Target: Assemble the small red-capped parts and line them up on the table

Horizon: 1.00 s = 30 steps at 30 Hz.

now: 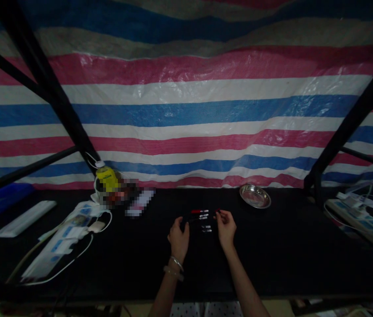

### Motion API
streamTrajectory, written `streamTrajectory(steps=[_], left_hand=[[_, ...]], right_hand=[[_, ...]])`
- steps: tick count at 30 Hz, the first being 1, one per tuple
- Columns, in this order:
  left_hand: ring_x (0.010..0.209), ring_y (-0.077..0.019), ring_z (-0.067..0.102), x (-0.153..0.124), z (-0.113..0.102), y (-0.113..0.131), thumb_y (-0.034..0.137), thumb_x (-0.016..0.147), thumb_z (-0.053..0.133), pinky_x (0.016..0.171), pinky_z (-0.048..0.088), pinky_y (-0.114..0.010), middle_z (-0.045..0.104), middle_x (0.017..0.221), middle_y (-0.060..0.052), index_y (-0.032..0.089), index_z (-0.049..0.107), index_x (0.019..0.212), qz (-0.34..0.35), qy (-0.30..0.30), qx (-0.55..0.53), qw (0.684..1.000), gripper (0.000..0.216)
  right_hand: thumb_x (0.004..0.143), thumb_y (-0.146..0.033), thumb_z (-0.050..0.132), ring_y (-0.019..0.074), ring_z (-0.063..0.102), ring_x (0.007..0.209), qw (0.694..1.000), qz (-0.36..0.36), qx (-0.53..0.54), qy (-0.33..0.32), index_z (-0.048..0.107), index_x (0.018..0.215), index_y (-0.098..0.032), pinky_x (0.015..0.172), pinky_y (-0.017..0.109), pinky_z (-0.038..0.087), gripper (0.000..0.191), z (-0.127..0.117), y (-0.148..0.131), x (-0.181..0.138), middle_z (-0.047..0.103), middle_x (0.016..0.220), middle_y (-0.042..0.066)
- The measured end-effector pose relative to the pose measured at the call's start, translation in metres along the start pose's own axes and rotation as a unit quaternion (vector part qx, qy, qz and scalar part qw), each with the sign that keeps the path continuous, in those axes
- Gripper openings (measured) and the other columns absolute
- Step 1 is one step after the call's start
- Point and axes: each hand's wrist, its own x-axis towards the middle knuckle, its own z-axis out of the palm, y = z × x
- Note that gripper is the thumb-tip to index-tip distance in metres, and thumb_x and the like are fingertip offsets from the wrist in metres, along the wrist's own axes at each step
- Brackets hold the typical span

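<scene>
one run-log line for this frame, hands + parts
left hand: on dark part, table | right hand: pinching small red-tipped piece | between: red and silver tubes | metal dish: apart, far right

Two hands, left hand [179,238] and right hand [226,226], are showing. One steel dish [255,196] and two power strips [57,244] [361,218] are lying on the table. About four small tubes [200,214] are sitting between the hands.

Makeshift workshop stall: striped tarpaulin [186,101] backdrop, black metal frame [51,88], dark surface [288,246], power strips [364,220], steel dish [255,196].
</scene>
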Motion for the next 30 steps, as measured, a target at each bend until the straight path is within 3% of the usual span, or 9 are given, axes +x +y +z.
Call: streamTrajectory(steps=[6,9,12,18,24,30], left_hand=[[0.117,-0.0247,0.048,-0.003,0.014,0.002,0.023,0.087,0.043,0.096,0.03,-0.046,0.06,0.119,-0.012,0.016,0.046,0.122,0.0,-0.039,0.021,0.999,0.036],[0.113,-0.0243,0.053,-0.002,0.02,0.004,0.019,0.085,0.043,0.097,0.032,-0.046,0.063,0.115,-0.012,0.016,0.048,0.12,0.004,-0.03,-0.008,1.0,0.036],[0.103,-0.0224,0.06,-0.002,0.021,0.004,0.018,0.083,0.046,0.092,0.041,-0.039,0.066,0.107,-0.012,0.015,0.055,0.113,0.018,0.004,-0.118,0.993,0.031],[0.083,-0.0205,0.065,-0.008,0.006,0.018,0.039,0.07,0.066,0.076,0.05,-0.031,0.068,0.093,-0.01,0.013,0.066,0.095,0.004,0.078,-0.357,0.931,0.036],[0.073,-0.0151,0.061,-0.02,-0.009,0.038,0.036,0.058,0.076,0.066,0.049,-0.025,0.068,0.08,-0.006,0.013,0.069,0.087,-0.056,0.022,-0.488,0.871,0.038],[0.068,-0.0116,0.06,-0.034,-0.009,0.052,0.033,0.053,0.08,0.063,0.047,-0.023,0.067,0.076,-0.004,0.012,0.068,0.079,-0.099,-0.003,-0.562,0.821,0.036]], right_hand=[[0.072,-0.042,0.056,0.0186,0.062,0.063,0.992,-0.03,-0.12,-0.021,0.06,0.081,-0.018,0.059,0.029,0.048,0.026,0.019,0.0,-0.005,0.065,0.071,0.005],[0.071,-0.04,0.056,0.0184,0.061,0.062,0.992,-0.025,-0.119,-0.025,0.06,0.079,-0.018,0.059,0.029,0.048,0.024,0.024,-0.003,-0.007,0.064,0.068,0.004],[0.069,-0.041,0.059,0.0182,0.063,0.063,0.998,0.002,-0.061,0.003,0.06,0.082,-0.017,0.06,0.029,0.049,0.028,0.03,-0.011,-0.01,0.065,0.072,0.005],[0.066,-0.042,0.067,0.0181,0.066,0.069,0.989,0.016,0.126,0.07,0.056,0.088,-0.016,0.068,0.03,0.052,0.035,0.035,-0.046,-0.021,0.065,0.074,0.004],[0.064,-0.043,0.072,0.0181,0.066,0.069,0.986,-0.002,0.135,0.101,0.058,0.088,-0.016,0.066,0.03,0.053,0.038,0.022,-0.087,-0.024,0.066,0.073,0.004],[0.066,-0.038,0.072,0.0146,0.064,0.064,0.989,-0.019,0.136,0.052,0.059,0.087,-0.015,0.06,0.025,0.051,0.034,0.02,-0.11,-0.037,0.065,0.072,0.003]])
